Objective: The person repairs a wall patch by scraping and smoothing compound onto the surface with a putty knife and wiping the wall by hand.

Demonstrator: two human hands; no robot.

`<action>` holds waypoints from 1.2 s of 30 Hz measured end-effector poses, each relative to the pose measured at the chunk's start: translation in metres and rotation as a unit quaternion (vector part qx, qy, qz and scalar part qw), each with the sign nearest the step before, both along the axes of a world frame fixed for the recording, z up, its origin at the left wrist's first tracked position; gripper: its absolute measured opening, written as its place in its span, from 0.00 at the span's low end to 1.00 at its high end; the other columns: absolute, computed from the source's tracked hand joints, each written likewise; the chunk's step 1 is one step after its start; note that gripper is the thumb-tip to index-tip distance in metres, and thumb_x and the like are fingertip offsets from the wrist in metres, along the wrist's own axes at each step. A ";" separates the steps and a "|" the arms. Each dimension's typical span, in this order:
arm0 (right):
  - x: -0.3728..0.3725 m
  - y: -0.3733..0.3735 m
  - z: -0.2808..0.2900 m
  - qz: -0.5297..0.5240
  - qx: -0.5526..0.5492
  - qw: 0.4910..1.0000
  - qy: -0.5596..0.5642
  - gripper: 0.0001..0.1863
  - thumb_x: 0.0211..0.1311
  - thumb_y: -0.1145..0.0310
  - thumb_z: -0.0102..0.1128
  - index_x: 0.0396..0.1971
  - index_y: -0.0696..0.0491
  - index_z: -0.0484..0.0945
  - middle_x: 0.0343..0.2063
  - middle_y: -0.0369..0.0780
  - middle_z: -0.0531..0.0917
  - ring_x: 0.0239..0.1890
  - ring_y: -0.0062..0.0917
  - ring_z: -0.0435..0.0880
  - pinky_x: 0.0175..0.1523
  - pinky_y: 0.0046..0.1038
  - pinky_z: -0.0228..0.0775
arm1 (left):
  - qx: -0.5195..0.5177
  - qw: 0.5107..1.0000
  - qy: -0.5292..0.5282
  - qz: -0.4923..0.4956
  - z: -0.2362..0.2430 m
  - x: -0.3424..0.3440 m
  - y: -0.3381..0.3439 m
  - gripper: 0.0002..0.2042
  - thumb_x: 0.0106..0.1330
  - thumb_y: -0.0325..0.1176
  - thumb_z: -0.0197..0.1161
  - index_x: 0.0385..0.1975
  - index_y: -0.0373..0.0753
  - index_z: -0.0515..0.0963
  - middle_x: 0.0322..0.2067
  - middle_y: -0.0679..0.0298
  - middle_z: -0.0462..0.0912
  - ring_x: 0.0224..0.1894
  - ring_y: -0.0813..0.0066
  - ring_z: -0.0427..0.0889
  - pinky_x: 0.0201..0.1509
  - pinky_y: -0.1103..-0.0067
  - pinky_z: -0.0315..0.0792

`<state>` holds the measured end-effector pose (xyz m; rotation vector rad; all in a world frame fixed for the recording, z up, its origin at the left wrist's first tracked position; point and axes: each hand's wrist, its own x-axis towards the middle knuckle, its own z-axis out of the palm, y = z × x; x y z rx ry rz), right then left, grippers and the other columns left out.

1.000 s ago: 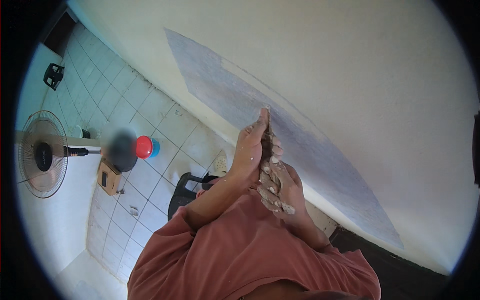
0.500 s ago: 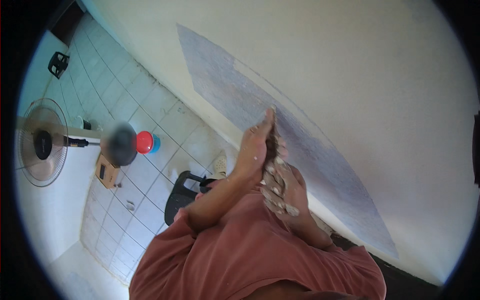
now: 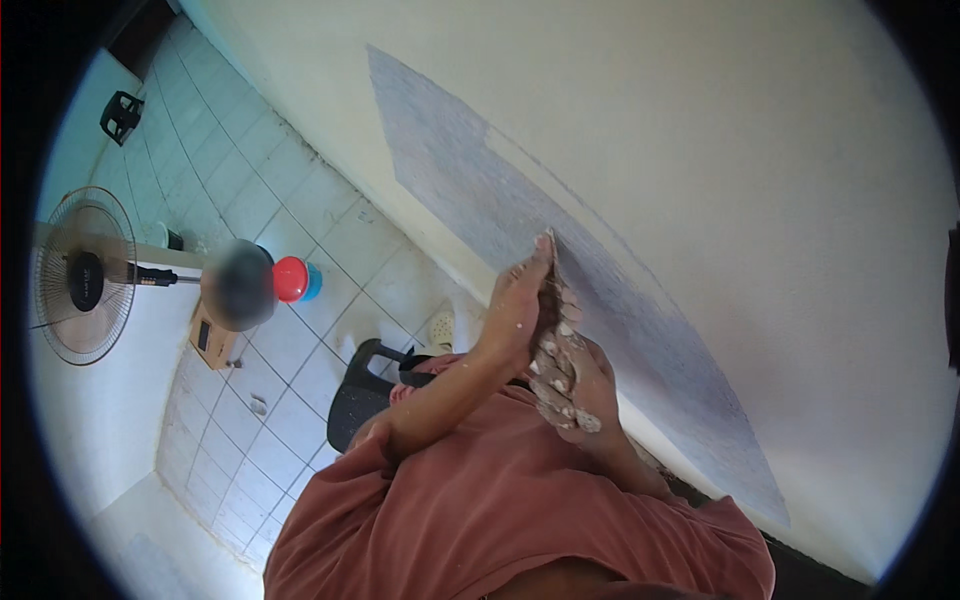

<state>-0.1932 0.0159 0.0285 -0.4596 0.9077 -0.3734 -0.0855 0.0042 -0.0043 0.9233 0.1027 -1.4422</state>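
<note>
My left hand point(image 3: 518, 305) and my right hand point(image 3: 585, 380) meet in front of my chest, close to the wall. The left hand's fingers are pressed together and point up toward a grey-blue patch point(image 3: 470, 180) on the wall. A thin pale tip shows at its fingertips; I cannot make out what it is. Curled fingers on the right hand, lower and to the right, carry thick whitish lumps of a paste-like material point(image 3: 588, 422). Whatever lies between the two hands is hidden. Small white specks dot the left hand.
A cream wall point(image 3: 750, 160) rises on the right. On the tiled floor point(image 3: 320, 270) at left are a dark plastic chair point(image 3: 350, 410), a red-lidded blue tub point(image 3: 291, 279) and a cardboard box point(image 3: 212, 343). A standing fan point(image 3: 85, 280) and a small dark stool point(image 3: 121, 118) are farther left.
Both hands stay together and have shifted slightly against each other, the left one's fingertips a little lower. The whole view has moved slightly.
</note>
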 end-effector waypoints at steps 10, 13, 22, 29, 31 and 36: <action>0.038 -0.015 -0.003 -0.007 -0.042 0.997 -0.072 0.12 0.64 0.59 0.41 0.26 0.51 0.64 0.12 0.30 0.64 0.05 0.13 0.59 0.06 0.15 0.51 | 0.002 0.996 -0.085 0.006 -0.001 0.036 -0.015 0.20 0.62 0.52 0.49 0.19 0.41 0.66 0.13 0.69 0.67 0.13 0.81 0.67 0.18 0.85 0.64; 0.046 -0.011 -0.003 -0.018 -0.036 0.995 -0.090 0.12 0.64 0.59 0.41 0.27 0.51 0.65 0.11 0.30 0.65 0.04 0.13 0.59 0.05 0.15 0.50 | -0.003 0.995 -0.095 0.011 0.007 0.045 -0.012 0.19 0.62 0.52 0.49 0.20 0.41 0.66 0.13 0.69 0.67 0.13 0.80 0.67 0.18 0.85 0.65; 0.056 -0.002 0.008 -0.009 0.000 0.997 -0.071 0.12 0.63 0.59 0.41 0.24 0.50 0.64 0.11 0.30 0.64 0.04 0.14 0.58 0.04 0.15 0.49 | -0.039 0.998 -0.021 0.045 0.013 0.055 -0.009 0.18 0.60 0.51 0.51 0.22 0.41 0.67 0.13 0.67 0.66 0.12 0.79 0.66 0.16 0.84 0.64; 0.080 -0.022 -0.003 0.002 -0.037 0.998 -0.042 0.13 0.63 0.58 0.41 0.25 0.52 0.64 0.10 0.30 0.62 0.04 0.12 0.57 0.05 0.15 0.47 | 0.008 0.996 -0.072 0.057 0.014 0.072 -0.023 0.18 0.59 0.51 0.53 0.22 0.41 0.65 0.13 0.72 0.62 0.14 0.84 0.63 0.16 0.89 0.60; 0.084 -0.022 -0.009 0.005 -0.038 0.997 -0.070 0.14 0.64 0.58 0.40 0.26 0.52 0.63 0.10 0.30 0.62 0.04 0.12 0.56 0.05 0.15 0.46 | -0.007 0.997 -0.060 0.056 0.008 0.078 -0.021 0.18 0.60 0.52 0.52 0.22 0.41 0.65 0.13 0.73 0.61 0.14 0.84 0.63 0.16 0.90 0.60; 0.024 -0.005 -0.023 0.024 -0.001 0.999 -0.033 0.15 0.64 0.57 0.40 0.26 0.54 0.63 0.10 0.30 0.61 0.05 0.11 0.55 0.07 0.14 0.47 | 0.053 0.996 -0.069 -0.037 -0.011 0.027 0.001 0.20 0.60 0.53 0.51 0.21 0.42 0.64 0.13 0.70 0.63 0.13 0.82 0.63 0.16 0.87 0.60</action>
